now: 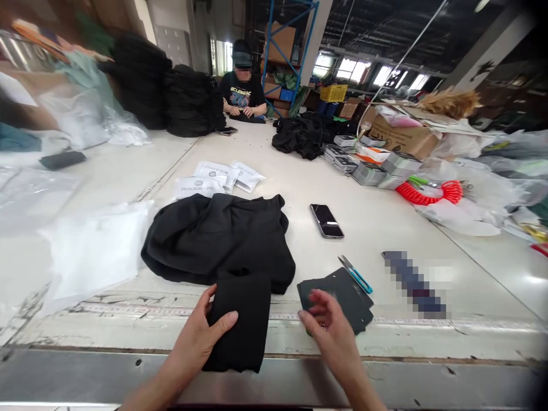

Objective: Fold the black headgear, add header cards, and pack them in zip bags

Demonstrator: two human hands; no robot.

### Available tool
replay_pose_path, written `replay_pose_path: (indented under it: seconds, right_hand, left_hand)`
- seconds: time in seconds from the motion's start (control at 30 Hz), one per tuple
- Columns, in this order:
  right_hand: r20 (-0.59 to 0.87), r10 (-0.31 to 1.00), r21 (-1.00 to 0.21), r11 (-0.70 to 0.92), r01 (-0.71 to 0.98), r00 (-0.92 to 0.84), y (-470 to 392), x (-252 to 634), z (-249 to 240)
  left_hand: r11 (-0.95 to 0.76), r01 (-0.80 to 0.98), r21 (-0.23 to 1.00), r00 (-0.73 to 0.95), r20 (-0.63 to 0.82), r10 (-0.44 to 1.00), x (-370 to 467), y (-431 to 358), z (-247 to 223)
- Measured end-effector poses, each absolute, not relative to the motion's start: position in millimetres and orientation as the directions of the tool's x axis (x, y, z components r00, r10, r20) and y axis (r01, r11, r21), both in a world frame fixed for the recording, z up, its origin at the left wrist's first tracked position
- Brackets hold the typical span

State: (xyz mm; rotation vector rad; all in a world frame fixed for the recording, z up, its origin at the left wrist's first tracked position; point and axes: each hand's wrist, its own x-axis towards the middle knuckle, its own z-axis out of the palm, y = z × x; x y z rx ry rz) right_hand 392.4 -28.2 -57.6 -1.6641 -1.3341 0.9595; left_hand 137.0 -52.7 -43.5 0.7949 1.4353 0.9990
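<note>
Left hand clamped on folded black cloth, right hand at the dark cards

The left thumb lies flat across the face of the folded cloth while the other fingers wrap its left edge, so the cloth sits between them, with most of its width reaching out to the right of the thumb tip. Its lower end comes over the metal table edge. The right hand's fingers are loosely curled, thumb and forefinger apart, over the near left part of the cards; whether they touch the top card cannot be told. The folded cloth lies to the left of these fingers, clear of them.

Just beyond the cloth lies a larger heap of black fabric, meeting its far end. A measuring tape runs along the table between cloth and cards. Blue-handled snips lie at the far right corner of the cards, with a phone farther off. White packets are behind the heap, and white plastic bags lie to its left. Farther right is a red coiled hose near stacked small boxes. At the far end, a co-worker has both hands on dark material.
</note>
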Motion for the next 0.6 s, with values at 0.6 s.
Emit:
replay_pose_path:
  seconds: [0.6]
  right_hand:
    - [-0.216, 0.949, -0.948, -0.26, -0.181, -0.229, -49.9, 291.6, -2.4]
  left_hand:
    - [0.448, -0.405, 0.797, 0.016, -0.484, 0.875, 95.1, -67.9, -34.2]
